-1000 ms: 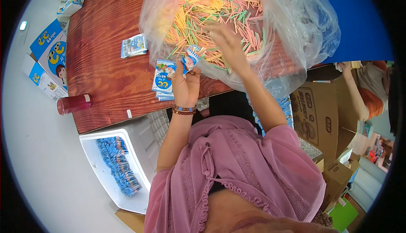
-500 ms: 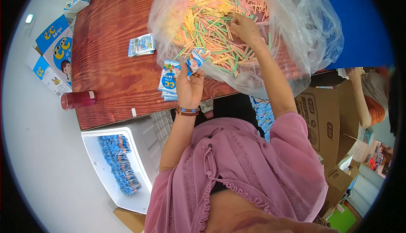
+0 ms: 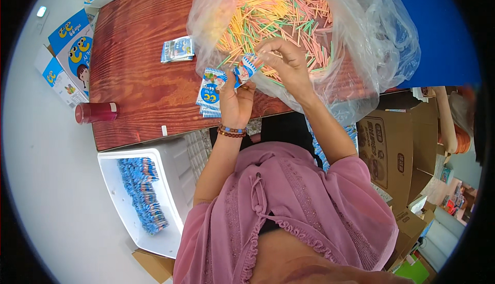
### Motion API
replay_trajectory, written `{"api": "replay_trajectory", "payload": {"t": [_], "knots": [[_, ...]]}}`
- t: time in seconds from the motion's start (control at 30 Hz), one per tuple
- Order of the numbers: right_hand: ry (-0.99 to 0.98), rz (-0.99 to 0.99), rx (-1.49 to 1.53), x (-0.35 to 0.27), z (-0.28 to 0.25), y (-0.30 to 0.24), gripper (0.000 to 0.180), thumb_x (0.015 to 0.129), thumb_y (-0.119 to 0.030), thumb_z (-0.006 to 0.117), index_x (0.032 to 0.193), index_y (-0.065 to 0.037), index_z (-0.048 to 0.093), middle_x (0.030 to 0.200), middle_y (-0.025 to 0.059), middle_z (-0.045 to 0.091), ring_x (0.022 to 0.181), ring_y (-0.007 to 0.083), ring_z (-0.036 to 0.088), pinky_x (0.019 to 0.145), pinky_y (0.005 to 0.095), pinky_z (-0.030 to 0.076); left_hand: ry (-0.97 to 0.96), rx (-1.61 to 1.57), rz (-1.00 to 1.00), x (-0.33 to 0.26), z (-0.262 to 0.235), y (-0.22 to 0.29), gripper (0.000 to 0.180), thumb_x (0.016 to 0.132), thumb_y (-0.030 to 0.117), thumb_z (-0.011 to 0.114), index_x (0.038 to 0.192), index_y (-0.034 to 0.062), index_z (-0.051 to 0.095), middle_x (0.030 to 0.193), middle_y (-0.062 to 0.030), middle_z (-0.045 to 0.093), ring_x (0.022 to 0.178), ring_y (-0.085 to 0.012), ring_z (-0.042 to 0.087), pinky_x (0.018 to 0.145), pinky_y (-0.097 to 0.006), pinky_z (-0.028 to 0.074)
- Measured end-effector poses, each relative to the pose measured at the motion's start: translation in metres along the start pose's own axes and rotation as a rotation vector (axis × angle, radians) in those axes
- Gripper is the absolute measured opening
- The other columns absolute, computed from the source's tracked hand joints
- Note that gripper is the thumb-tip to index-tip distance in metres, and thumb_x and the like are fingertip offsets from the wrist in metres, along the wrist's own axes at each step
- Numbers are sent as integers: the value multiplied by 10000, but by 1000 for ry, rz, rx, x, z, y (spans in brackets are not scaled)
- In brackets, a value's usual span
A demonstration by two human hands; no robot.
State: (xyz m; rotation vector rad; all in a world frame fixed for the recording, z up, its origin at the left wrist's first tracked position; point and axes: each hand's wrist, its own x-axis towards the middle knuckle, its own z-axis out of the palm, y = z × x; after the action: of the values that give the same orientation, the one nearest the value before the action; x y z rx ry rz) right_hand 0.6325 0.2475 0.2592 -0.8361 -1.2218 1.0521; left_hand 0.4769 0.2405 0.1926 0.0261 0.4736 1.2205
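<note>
Left hand grips a packet; it slants up-right toward the right hand, whose grip we cannot tell.

A ruffled mauve top is worn with brown beaded bracelets.

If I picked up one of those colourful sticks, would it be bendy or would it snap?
The colourful sticks look stiff, since they lie straight even where they cross. One would probably feel light, being so thin. It might snap if bent, because it's long and slender, though I can't be sure.
</note>
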Motion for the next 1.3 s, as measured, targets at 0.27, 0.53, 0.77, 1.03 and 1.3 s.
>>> {"api": "replay_trajectory", "payload": {"t": [0.27,0.53,0.77,1.03,1.3], "knots": [[19,-153,-349,-3,1,-11,158,874,-80,620,1009,0,642,1018,74,620,969,127,565,825,285,455,-24,6,68,-3,-6,7,250,959,274,565,1108,74,578,1036,-31,645,882,-122,597,715,-277,501],[-26,20,-436,-12,23,-15,226,851,-91,662,1051,10,635,892,51,656,841,103,610,764,259,480,-174,63,164,-9,24,5,356,976,297,522,1214,33,537,1152,-57,621,1051,-183,591,941,-377,463],[-12,165,-516,-9,16,-22,246,867,-94,640,1079,32,624,967,75,675,892,119,639,775,279,503,-373,-143,24,13,15,-7,365,964,267,544,1244,33,521,1195,-73,601,1073,-187,549,1034,-412,379],[181,-70,-981,-13,-32,-43,217,829,-179,619,996,-44,655,863,130,628,838,358,591,740,437,466,-252,372,111,7,18,-18,508,975,358,506,1369,55,402,1339,-103,464,1182,-240,473,996,-394,379],[136,-89,-1285,-18,-57,10,106,762,-165,607,772,-70,654,781,83,627,813,265,631,699,442,405,-197,636,398,0,25,-10,407,999,276,467,1324,33,457,1301,-140,533,1173,-217,501,950,-363,370]]}}
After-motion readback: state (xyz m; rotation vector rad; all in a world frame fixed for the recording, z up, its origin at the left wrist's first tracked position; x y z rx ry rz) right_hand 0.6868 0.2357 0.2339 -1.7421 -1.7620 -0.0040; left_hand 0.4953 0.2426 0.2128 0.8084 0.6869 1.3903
